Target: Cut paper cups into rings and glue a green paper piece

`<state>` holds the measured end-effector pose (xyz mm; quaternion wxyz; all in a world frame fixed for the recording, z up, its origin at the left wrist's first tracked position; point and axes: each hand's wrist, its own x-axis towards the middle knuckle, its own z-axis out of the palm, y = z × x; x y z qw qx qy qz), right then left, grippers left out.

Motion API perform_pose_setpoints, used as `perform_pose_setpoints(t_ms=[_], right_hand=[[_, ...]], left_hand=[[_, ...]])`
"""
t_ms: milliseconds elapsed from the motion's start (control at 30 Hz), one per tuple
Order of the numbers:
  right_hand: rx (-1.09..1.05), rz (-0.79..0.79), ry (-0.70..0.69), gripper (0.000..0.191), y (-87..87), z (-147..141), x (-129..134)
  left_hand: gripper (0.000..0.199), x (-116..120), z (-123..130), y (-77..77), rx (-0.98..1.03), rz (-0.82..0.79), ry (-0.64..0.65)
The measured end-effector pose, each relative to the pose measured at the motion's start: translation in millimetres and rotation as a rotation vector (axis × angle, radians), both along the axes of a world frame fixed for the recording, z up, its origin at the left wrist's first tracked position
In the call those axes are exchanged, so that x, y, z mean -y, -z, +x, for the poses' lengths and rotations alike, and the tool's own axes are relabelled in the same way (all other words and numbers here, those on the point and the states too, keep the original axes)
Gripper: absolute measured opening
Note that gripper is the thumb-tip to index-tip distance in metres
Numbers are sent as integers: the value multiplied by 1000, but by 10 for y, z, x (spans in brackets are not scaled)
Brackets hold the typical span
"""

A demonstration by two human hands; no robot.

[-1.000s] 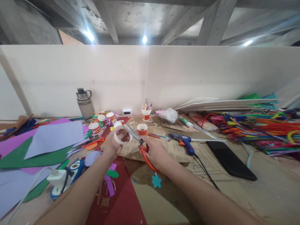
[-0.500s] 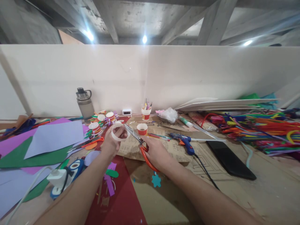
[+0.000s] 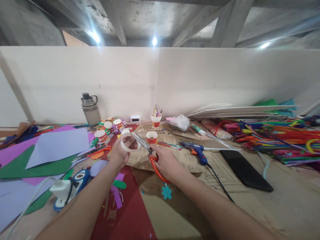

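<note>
A white paper ring [image 3: 125, 146] is held in my left hand [image 3: 120, 151], whose fingers reach through and around it. My right hand [image 3: 167, 161] grips orange-handled scissors [image 3: 156, 170]. Their metal blades point up and left, with the tips beside the ring's right edge. Just behind the blades stands a red and white paper cup [image 3: 151, 137]. A teal flower-shaped cutout [image 3: 166, 192] shows below the scissor handles.
Coloured paper sheets [image 3: 57, 146], a bottle [image 3: 90, 111] and decorated cups [image 3: 101, 137] are at the left. To the right are a blue glue gun [image 3: 200, 154] with its cord, a black phone-like slab [image 3: 246, 170] and pipe cleaners [image 3: 280, 136].
My left hand has shifted and turned the white ring slightly, so its opening shows at a different angle. The right hand and scissors have barely moved.
</note>
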<state>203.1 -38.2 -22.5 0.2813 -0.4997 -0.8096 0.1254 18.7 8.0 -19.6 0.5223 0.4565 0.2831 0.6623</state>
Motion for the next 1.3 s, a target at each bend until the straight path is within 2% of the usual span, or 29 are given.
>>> perform_pose_setpoints(t_ms=[267, 533, 700, 900, 1067, 1300], right_hand=[[33, -11, 12, 43, -46, -2, 29], [26, -27, 24, 41, -57, -2, 30], [14, -7, 8, 41, -13, -9, 15], [30, -6, 42, 44, -4, -18, 18], [24, -11, 9, 39, -25, -15, 18], [24, 2, 1, 41, -25, -6, 17]], left_hand=[[36, -45, -16, -31, -47, -26, 32], [35, 13, -46, -109, -46, -44, 46], [32, -8, -81, -75, -7, 6, -14], [33, -12, -29, -16, -48, 8, 10], [34, -33, -39, 10, -62, 3, 32], [32, -29, -57, -35, -127, 14, 44]])
